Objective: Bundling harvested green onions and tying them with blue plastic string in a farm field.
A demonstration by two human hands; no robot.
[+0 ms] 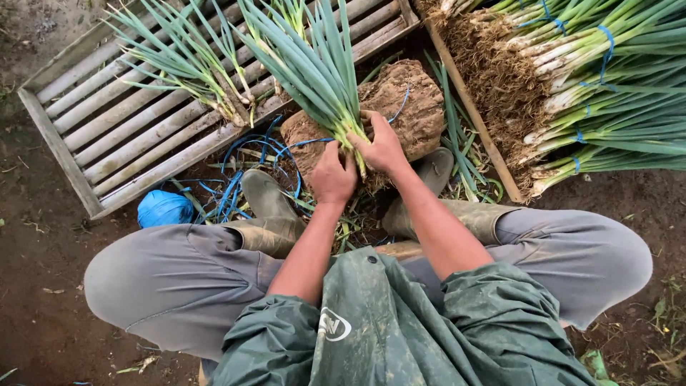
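Your left hand and right hand are both closed around the base of a bunch of green onions, gripping it just above the roots, right in front of the muddy stump. The bunch's leaves fan away from the stump, over the edge of the slatted wooden pallet, where a smaller loose bunch also lies. Your fingers wrap so tightly that the white stems and roots are hidden, and you cannot tell whether a tie is already on. Blue string trails from the stump's near left side toward a blue ball of twine. Right of the stump, tied bundles are stacked, cut off by the frame's edge. Your boots, near side of the stump, sit partly under trimmings.
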